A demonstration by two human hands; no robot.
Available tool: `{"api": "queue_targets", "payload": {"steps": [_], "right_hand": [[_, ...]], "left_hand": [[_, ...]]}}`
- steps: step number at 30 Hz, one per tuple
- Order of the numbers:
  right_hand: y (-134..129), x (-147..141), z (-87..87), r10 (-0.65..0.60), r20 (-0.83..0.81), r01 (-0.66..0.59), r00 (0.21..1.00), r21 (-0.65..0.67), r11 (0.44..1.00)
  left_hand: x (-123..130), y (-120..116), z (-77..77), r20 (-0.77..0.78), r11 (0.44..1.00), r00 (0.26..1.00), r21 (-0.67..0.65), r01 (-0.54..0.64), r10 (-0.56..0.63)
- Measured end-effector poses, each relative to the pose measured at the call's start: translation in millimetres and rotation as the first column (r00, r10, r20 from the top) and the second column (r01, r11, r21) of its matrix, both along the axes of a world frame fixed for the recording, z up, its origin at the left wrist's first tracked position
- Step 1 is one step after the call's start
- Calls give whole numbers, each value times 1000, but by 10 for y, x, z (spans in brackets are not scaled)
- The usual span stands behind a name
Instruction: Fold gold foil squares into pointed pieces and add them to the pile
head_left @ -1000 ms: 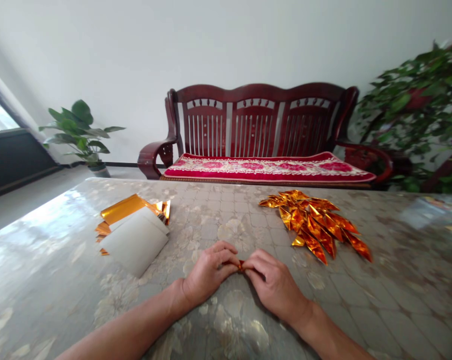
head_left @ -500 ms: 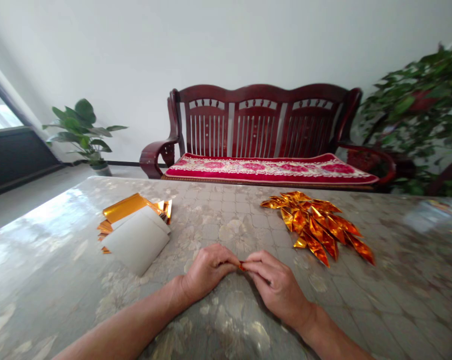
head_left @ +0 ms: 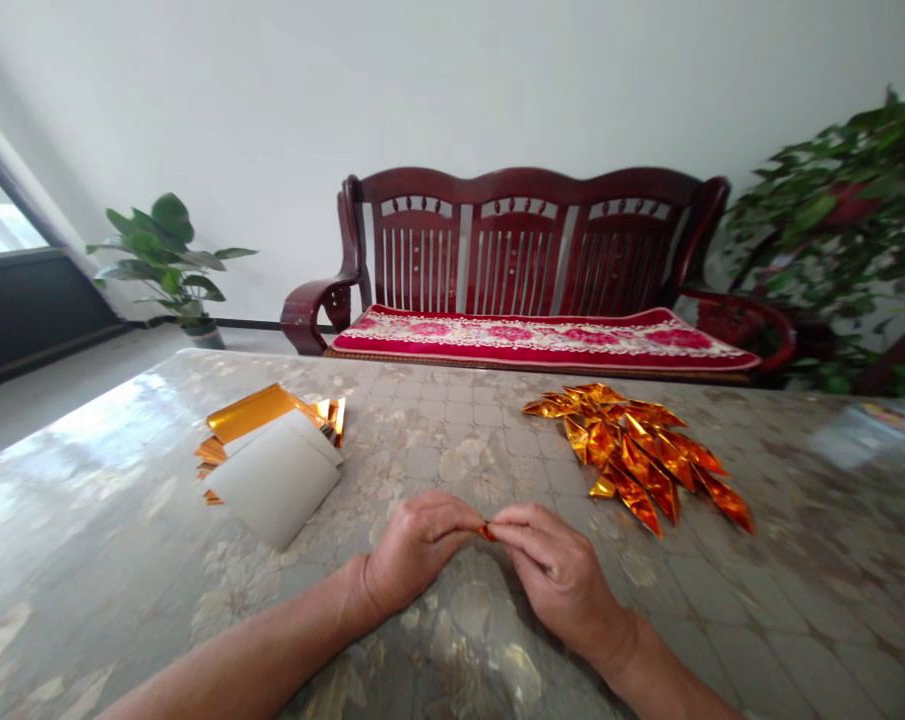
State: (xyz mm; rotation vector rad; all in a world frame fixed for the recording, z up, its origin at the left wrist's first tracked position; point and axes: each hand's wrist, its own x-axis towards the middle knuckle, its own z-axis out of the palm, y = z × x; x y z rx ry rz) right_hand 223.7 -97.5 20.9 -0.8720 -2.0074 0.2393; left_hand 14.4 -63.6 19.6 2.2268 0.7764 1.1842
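Observation:
My left hand (head_left: 426, 545) and my right hand (head_left: 557, 565) meet fingertip to fingertip above the near middle of the table. Both pinch a small piece of orange foil paper (head_left: 487, 532); only a sliver shows between the fingers, so its shape is mostly hidden. To the right lies a pile of folded, pointed orange-gold foil pieces (head_left: 639, 450). On the left rests a stack of foil paper sheets (head_left: 276, 465), some gold side up, the top ones showing a pale grey-white back.
The table (head_left: 392, 660) has a glossy, flower-patterned cover. A clear plastic bag (head_left: 864, 435) lies at its right edge. Behind stands a dark red wooden bench (head_left: 516, 255) with a red patterned cushion (head_left: 542, 338). Potted plants (head_left: 171, 255) flank it on both sides.
My hands stay joined on the foil piece with almost no movement. The view has shifted very slightly; the pile and the stack look the same.

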Motion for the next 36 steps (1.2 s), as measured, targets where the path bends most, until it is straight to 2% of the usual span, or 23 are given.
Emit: {"api": "queue_targets", "payload": {"steps": [6,15,20,23,25,27,29,32,36], "right_hand": [[-9,1,-11,-1,-18,0,1000,-48,999],[-5,6,-3,17,-55,-27,998,-192,981],[6,18,-15,-12,-41,3,999,-214,977],[13,34,-27,-38,-33,31,999,-200,979],[14,45,-35,-57,-24,51,998,-186,981],[15,53,-41,-86,-19,81,996,-170,982],[18,57,-46,-113,-21,109,993,-150,983],[26,52,-46,-120,-26,116,992,-124,985],[23,35,-28,-105,-30,101,994,-105,989]], "left_hand": [[12,-32,11,4,1000,1000,-11,6,-6],[53,-36,60,20,992,999,-121,42,-40],[50,48,-1,-19,982,999,-190,23,-27],[18,93,-69,-6,980,999,-195,-45,44],[-18,96,-91,3,976,988,-154,-152,154],[-57,84,-90,-10,955,960,-98,-281,281],[-82,68,-79,-44,930,933,-71,-361,358],[-75,55,-74,-86,931,936,-108,-349,341],[-18,52,-88,-38,935,957,-207,-288,286]]}}
